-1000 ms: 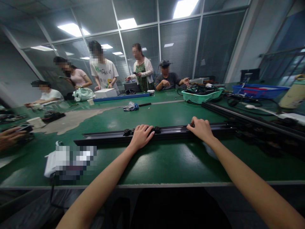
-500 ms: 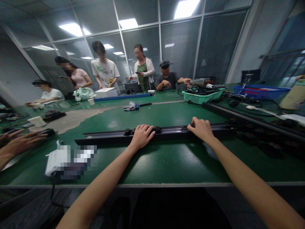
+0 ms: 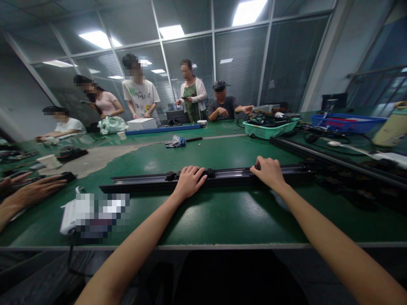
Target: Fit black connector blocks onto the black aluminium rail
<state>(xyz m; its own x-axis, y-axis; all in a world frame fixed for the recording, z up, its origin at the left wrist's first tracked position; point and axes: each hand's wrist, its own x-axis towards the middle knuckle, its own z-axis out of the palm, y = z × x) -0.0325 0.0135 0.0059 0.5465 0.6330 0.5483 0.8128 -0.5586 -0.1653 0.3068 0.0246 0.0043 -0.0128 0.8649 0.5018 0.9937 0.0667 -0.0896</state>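
Note:
A long black metal rail (image 3: pixel 222 178) with a shiny top strip lies across the green bench (image 3: pixel 216 216) in front of me. My left hand (image 3: pixel 190 182) rests over the rail, its fingers curled across the far side beside small black fittings (image 3: pixel 210 172). Further right, my right hand (image 3: pixel 269 173) holds the rail near its right portion, with fingertips hooked over the top. A pixelated white-and-dark item (image 3: pixel 95 214) lies on the bench, left of my left forearm.
A second dark rail (image 3: pixel 337 163) runs toward the right. Behind it are a teal basket of cables (image 3: pixel 270 128) and a blue crate (image 3: pixel 348 122). Several people work across the bench. A co-worker's hand (image 3: pixel 36 192) reaches in at the left.
The co-worker's hand at the left has moved right along the bench, toward a small black object. My hands and the rail show no visible shift.

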